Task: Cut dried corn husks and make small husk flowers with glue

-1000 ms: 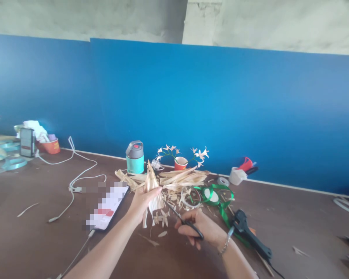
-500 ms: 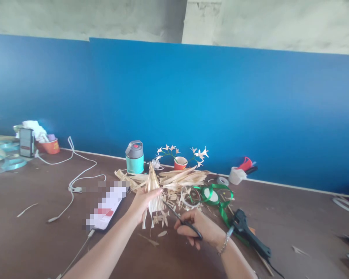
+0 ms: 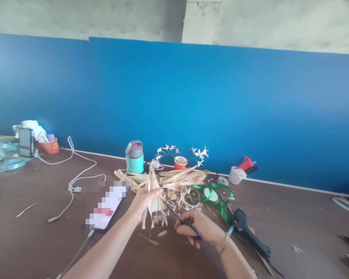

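Note:
A pale dried husk (image 3: 153,193), pointed at the top and split into strips at the bottom, is pinched upright in my left hand (image 3: 142,201). My right hand (image 3: 193,224) is wrapped round the handles of dark scissors (image 3: 189,224). Their blades point up and left, with the tips at the husk's right edge. Below the husk, small pale star-shaped flowers (image 3: 164,218) and cut scraps (image 3: 162,233) lie on the brown table (image 3: 168,259). More dried husks (image 3: 186,179) are piled behind my hands.
Behind stand a turquoise flask (image 3: 134,159) and a red cup (image 3: 180,163) with flower stems. Green ribbon (image 3: 212,193) and a black glue gun (image 3: 250,234) lie at the right. A phone (image 3: 109,207) and white cables (image 3: 72,182) are at the left.

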### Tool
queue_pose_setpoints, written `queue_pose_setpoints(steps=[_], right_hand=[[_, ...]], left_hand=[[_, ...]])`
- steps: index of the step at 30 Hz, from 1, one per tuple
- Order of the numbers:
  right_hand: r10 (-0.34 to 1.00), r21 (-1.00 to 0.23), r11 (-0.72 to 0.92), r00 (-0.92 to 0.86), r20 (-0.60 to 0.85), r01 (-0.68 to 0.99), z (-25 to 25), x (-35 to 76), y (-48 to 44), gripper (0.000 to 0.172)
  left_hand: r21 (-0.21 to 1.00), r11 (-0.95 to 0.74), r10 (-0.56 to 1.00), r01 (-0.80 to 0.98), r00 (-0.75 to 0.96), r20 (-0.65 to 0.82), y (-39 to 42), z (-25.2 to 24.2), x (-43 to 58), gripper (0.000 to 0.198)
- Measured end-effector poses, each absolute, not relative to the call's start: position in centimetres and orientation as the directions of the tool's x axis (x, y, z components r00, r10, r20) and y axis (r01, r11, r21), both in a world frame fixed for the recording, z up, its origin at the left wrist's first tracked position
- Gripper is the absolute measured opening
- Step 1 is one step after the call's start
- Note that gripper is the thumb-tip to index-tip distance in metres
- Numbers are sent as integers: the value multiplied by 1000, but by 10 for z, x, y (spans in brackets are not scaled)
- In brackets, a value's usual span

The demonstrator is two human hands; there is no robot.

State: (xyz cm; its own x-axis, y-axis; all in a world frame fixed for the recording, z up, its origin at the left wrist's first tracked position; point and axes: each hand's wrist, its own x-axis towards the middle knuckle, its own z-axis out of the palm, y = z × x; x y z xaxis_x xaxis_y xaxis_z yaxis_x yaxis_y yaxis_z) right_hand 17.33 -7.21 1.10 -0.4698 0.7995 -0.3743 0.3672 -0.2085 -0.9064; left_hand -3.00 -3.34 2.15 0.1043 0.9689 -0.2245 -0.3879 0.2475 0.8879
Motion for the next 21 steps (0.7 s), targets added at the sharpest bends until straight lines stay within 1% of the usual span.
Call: queue_pose_setpoints(steps=[6, 13, 18, 21], right_hand=[[817, -885, -165, -443, -370, 435, 17, 172, -73, 24], [829, -857, -142, -414, -376, 495, 13, 176, -71, 20], [838, -847, -122, -404, -367, 517, 9, 177, -69, 20], [834, -850, -138, -404, -376, 508, 9, 177, -69, 21]], left_hand=[[891, 252, 968, -378, 92, -235, -31, 17, -29, 31], [904, 264, 964, -335, 70, -256, -38, 23, -27, 26], [913, 244, 969, -328, 51, -240, -41, 24, -26, 25], [914, 215, 976, -343, 60, -207, -38, 18, -26, 26]])
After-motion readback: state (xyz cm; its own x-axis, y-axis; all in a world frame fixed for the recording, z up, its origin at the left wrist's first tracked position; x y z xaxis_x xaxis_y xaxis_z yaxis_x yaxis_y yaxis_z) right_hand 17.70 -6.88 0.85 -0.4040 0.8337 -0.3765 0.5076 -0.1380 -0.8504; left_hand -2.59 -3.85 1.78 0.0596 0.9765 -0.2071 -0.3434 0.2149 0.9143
